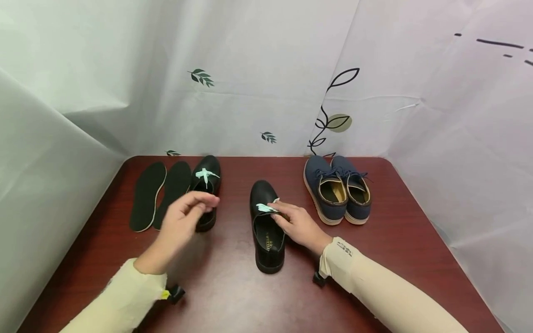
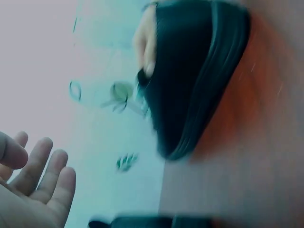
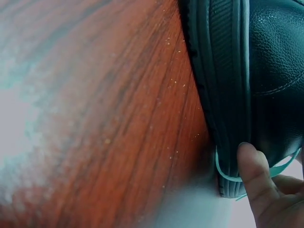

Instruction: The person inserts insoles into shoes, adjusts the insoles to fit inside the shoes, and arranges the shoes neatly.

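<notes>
In the head view a black leather shoe (image 1: 263, 188) with pale mint laces (image 1: 265, 207) stands mid-table, its toe pointing away from me. My right hand (image 1: 300, 224) grips it from the right side, fingers at the laces and thumb by the opening. Up close in the right wrist view, fingers (image 3: 256, 178) lie against the side of the shoe (image 3: 278, 71), beside a loop of lace. My left hand (image 1: 187, 219) hovers with loosely bent fingers and holds nothing. It overlaps the second black shoe (image 1: 207, 166), whose laces are crossed on top.
Two black insoles (image 1: 147, 196) lie at the left of the dark red table (image 1: 233, 296). A pair of navy lace-up shoes (image 1: 329, 189) with tan soles stands at the back right. White patterned cloth (image 1: 266, 69) hangs behind the table and along both sides.
</notes>
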Demonstrator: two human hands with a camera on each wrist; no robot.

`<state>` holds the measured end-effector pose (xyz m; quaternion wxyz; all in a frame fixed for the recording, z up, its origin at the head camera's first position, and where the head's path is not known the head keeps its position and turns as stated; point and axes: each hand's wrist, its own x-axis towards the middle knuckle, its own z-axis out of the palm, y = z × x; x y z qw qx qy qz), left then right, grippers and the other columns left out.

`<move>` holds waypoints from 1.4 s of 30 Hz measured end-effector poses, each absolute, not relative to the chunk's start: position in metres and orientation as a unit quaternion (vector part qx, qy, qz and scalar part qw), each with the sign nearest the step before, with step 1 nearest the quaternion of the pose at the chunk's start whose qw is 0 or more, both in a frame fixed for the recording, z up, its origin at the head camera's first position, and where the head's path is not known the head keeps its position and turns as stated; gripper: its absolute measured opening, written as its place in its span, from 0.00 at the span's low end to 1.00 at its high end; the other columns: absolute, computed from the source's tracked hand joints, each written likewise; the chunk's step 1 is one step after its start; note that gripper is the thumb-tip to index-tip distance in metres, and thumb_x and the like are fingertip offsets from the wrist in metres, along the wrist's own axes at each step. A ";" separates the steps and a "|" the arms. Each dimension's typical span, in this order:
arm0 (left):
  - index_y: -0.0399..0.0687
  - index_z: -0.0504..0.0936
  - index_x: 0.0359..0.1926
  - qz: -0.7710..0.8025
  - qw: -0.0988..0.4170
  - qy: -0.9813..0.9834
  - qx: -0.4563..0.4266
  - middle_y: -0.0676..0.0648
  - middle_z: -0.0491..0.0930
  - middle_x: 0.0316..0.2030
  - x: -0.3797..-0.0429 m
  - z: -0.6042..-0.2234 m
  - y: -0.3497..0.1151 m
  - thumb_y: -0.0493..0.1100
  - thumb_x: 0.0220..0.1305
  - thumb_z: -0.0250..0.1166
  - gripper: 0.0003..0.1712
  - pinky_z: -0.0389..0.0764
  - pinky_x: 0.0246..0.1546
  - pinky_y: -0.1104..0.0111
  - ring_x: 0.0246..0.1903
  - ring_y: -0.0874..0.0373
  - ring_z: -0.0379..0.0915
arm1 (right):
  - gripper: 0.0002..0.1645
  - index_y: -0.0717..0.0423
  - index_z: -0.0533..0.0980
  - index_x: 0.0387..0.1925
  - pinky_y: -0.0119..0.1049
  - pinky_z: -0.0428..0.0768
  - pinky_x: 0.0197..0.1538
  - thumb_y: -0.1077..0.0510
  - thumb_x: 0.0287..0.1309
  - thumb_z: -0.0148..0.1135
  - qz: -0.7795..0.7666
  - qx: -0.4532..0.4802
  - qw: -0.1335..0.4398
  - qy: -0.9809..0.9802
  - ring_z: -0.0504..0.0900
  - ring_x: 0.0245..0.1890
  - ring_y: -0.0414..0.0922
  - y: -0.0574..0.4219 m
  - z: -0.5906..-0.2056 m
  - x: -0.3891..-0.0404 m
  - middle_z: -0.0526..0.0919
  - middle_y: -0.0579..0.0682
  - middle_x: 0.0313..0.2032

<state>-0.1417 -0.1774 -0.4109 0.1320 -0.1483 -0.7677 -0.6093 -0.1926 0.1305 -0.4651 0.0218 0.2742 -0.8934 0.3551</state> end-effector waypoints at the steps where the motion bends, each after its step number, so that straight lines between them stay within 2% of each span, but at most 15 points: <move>1: 0.30 0.81 0.48 -0.608 0.146 -0.769 -0.136 0.65 0.86 0.41 -0.145 -0.409 -0.184 0.25 0.72 0.50 0.14 0.81 0.45 0.82 0.43 0.70 0.82 | 0.22 0.42 0.77 0.64 0.52 0.82 0.60 0.50 0.70 0.60 0.354 0.274 0.021 -0.894 0.75 0.67 0.46 0.130 -0.465 -0.193 0.82 0.53 0.64; 3: 0.30 0.81 0.50 -0.595 0.171 -0.778 -0.108 0.66 0.85 0.41 -0.154 -0.406 -0.197 0.27 0.72 0.52 0.13 0.80 0.45 0.84 0.44 0.71 0.81 | 0.22 0.42 0.77 0.64 0.52 0.82 0.59 0.50 0.70 0.60 0.350 0.273 0.020 -0.896 0.75 0.67 0.46 0.130 -0.464 -0.193 0.82 0.53 0.64; 5: 0.34 0.81 0.53 -0.546 0.197 -0.811 -0.080 0.61 0.86 0.44 -0.163 -0.406 -0.211 0.32 0.74 0.53 0.14 0.78 0.43 0.84 0.44 0.71 0.80 | 0.22 0.42 0.77 0.64 0.52 0.82 0.60 0.50 0.70 0.60 0.343 0.275 0.022 -0.898 0.76 0.66 0.46 0.129 -0.464 -0.193 0.83 0.53 0.63; 9: 0.45 0.80 0.59 -0.417 0.210 -0.883 -0.039 0.44 0.85 0.55 -0.179 -0.411 -0.235 0.43 0.76 0.53 0.18 0.77 0.44 0.67 0.47 0.60 0.77 | 0.21 0.43 0.78 0.63 0.53 0.81 0.63 0.52 0.70 0.59 0.323 0.289 0.037 -0.900 0.78 0.64 0.46 0.128 -0.464 -0.193 0.84 0.51 0.61; 13: 0.46 0.77 0.64 -0.344 0.165 -0.924 -0.031 0.33 0.77 0.64 -0.192 -0.420 -0.251 0.44 0.75 0.53 0.21 0.74 0.34 0.52 0.32 0.44 0.73 | 0.20 0.44 0.78 0.62 0.53 0.81 0.64 0.52 0.71 0.59 0.314 0.295 0.041 -0.902 0.80 0.62 0.46 0.127 -0.464 -0.193 0.86 0.51 0.60; 16: 0.44 0.71 0.69 -0.301 0.091 -0.949 -0.030 0.28 0.68 0.69 -0.201 -0.426 -0.259 0.43 0.74 0.53 0.25 0.78 0.40 0.40 0.40 0.32 0.76 | 0.20 0.44 0.78 0.62 0.53 0.81 0.64 0.52 0.71 0.58 0.310 0.293 0.035 -0.904 0.80 0.62 0.47 0.127 -0.465 -0.192 0.86 0.51 0.60; 17: 0.43 0.68 0.71 -0.289 0.061 -0.955 -0.031 0.26 0.65 0.71 -0.204 -0.428 -0.260 0.43 0.74 0.53 0.27 0.79 0.45 0.36 0.47 0.28 0.75 | 0.21 0.43 0.78 0.62 0.53 0.81 0.64 0.52 0.71 0.58 0.309 0.291 0.031 -0.905 0.80 0.62 0.46 0.126 -0.465 -0.191 0.85 0.51 0.60; 18: 0.42 0.65 0.73 -0.277 0.031 -0.960 -0.033 0.25 0.62 0.72 -0.207 -0.430 -0.262 0.43 0.74 0.53 0.29 0.76 0.53 0.32 0.57 0.27 0.70 | 0.21 0.43 0.78 0.63 0.53 0.81 0.64 0.52 0.71 0.58 0.308 0.289 0.027 -0.906 0.80 0.62 0.46 0.126 -0.465 -0.191 0.85 0.50 0.60; 20: 0.39 0.60 0.75 -0.253 -0.020 -0.967 -0.038 0.24 0.57 0.74 -0.214 -0.433 -0.264 0.44 0.74 0.53 0.33 0.65 0.64 0.28 0.71 0.26 0.53 | 0.21 0.42 0.77 0.63 0.52 0.82 0.63 0.51 0.71 0.57 0.305 0.286 0.020 -0.908 0.80 0.61 0.45 0.125 -0.466 -0.190 0.85 0.50 0.60; 23: 0.36 0.56 0.76 -0.225 -0.066 -0.971 -0.043 0.23 0.54 0.74 -0.224 -0.436 -0.267 0.45 0.73 0.53 0.36 0.62 0.66 0.28 0.72 0.25 0.50 | 0.20 0.41 0.77 0.63 0.50 0.82 0.62 0.50 0.72 0.57 0.305 0.279 0.009 -0.911 0.80 0.60 0.43 0.125 -0.464 -0.191 0.85 0.49 0.61; 27: 0.33 0.56 0.75 -0.193 -0.090 -0.976 -0.044 0.20 0.56 0.72 -0.234 -0.439 -0.271 0.45 0.72 0.54 0.36 0.65 0.64 0.28 0.69 0.22 0.53 | 0.20 0.41 0.77 0.63 0.51 0.81 0.63 0.50 0.72 0.56 0.303 0.278 0.007 -0.911 0.80 0.61 0.43 0.123 -0.462 -0.192 0.85 0.48 0.61; 31: 0.30 0.59 0.73 -0.165 -0.092 -0.981 -0.039 0.19 0.61 0.69 -0.238 -0.443 -0.275 0.43 0.71 0.54 0.35 0.68 0.62 0.29 0.66 0.22 0.59 | 0.20 0.40 0.77 0.63 0.49 0.82 0.62 0.51 0.72 0.56 0.302 0.276 0.008 -0.912 0.81 0.59 0.41 0.122 -0.461 -0.191 0.85 0.47 0.61; 36: 0.27 0.66 0.68 -0.138 -0.087 -0.985 -0.056 0.19 0.67 0.65 -0.238 -0.442 -0.275 0.43 0.70 0.55 0.31 0.72 0.61 0.31 0.62 0.23 0.65 | 0.19 0.38 0.77 0.62 0.44 0.81 0.50 0.50 0.73 0.55 0.301 0.269 0.005 -0.915 0.81 0.47 0.41 0.121 -0.459 -0.189 0.84 0.46 0.60; 42: 0.24 0.70 0.64 -0.128 -0.105 -0.983 -0.077 0.18 0.70 0.64 -0.239 -0.435 -0.275 0.42 0.69 0.56 0.30 0.70 0.63 0.32 0.64 0.23 0.62 | 0.18 0.39 0.78 0.60 0.47 0.83 0.55 0.51 0.73 0.56 0.299 0.275 0.013 -0.914 0.82 0.51 0.40 0.120 -0.458 -0.189 0.85 0.46 0.59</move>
